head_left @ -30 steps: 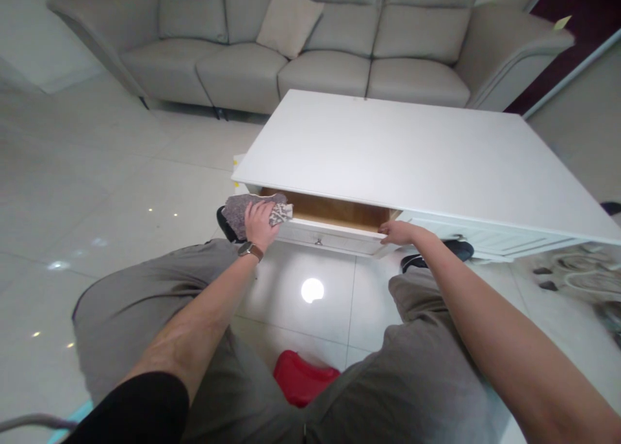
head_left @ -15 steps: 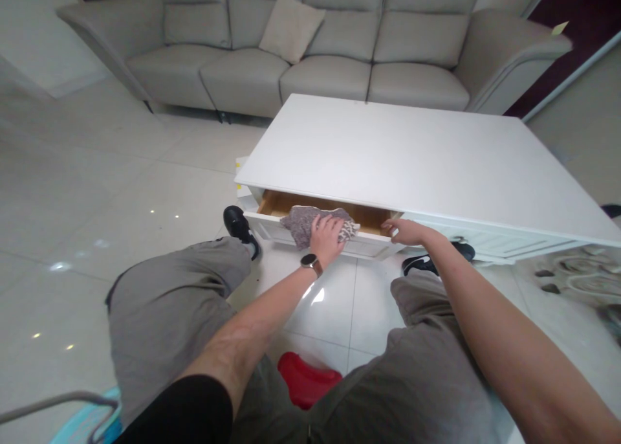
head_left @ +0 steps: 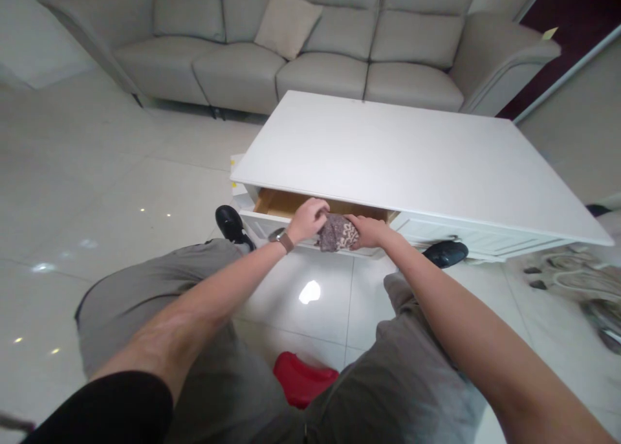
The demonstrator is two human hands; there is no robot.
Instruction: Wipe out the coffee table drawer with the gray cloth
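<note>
A brown-and-white patterned cloth (head_left: 336, 232) hangs bunched over the front edge of a pulled-out drawer (head_left: 279, 203) with a wooden inside. My left hand (head_left: 310, 216), wearing a watch on the wrist, has its fingers curled on the cloth's left end. At the cloth's right end my right hand (head_left: 369, 230) grips it, thumb and fingers around the edge. The drawer belongs to a white coffee table (head_left: 388, 153). Part of the drawer front is hidden behind my hands and the cloth.
A grey sofa (head_left: 334, 81) with a beige cushion (head_left: 288, 23) stands behind the table. On the tiled floor between my legs sits a red plastic object (head_left: 303, 379). My black shoes flank the drawer. A patterned rug (head_left: 577, 277) lies at the right.
My left hand has moved left along the cloth, from lying flat on it to curled fingers. My right hand has come from the drawer's right end onto the cloth, now bunched smaller.
</note>
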